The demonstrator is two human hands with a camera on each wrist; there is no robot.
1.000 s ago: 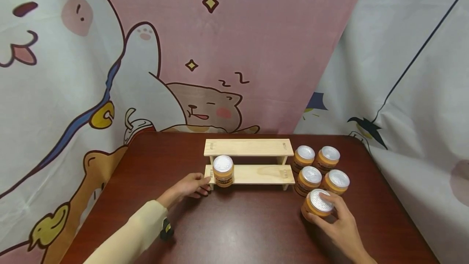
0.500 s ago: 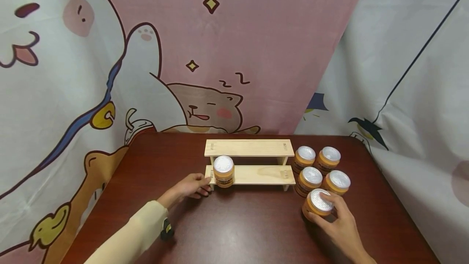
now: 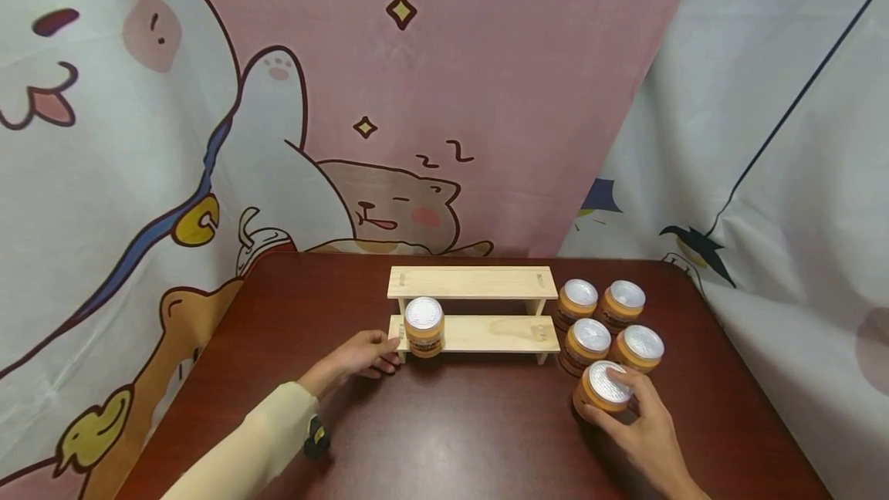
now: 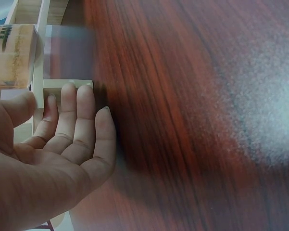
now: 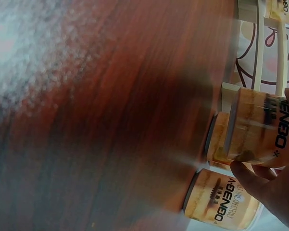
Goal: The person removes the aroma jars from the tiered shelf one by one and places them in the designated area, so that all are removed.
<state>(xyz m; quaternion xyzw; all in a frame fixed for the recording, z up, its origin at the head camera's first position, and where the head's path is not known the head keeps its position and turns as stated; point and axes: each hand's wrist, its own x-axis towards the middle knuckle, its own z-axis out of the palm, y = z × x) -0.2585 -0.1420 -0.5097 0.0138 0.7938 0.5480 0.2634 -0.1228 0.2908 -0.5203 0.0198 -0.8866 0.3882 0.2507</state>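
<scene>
A small two-step wooden shelf stands near the back of the table. My left hand holds the left end of its lower step; the left wrist view has the thumb over the board and the fingers curled under it. On that step, close to the thumb, sits an upright orange jar with a silver lid. Over at the right, my right hand grips a matching jar, thumb and fingers spread around its side and lid. Dark "BENBO" lettering marks this held jar in the right wrist view.
Several more such jars stand in a cluster just behind the held one, among them a front left jar and a front right jar. The dark red-brown table reaches back to a cartoon-printed cloth.
</scene>
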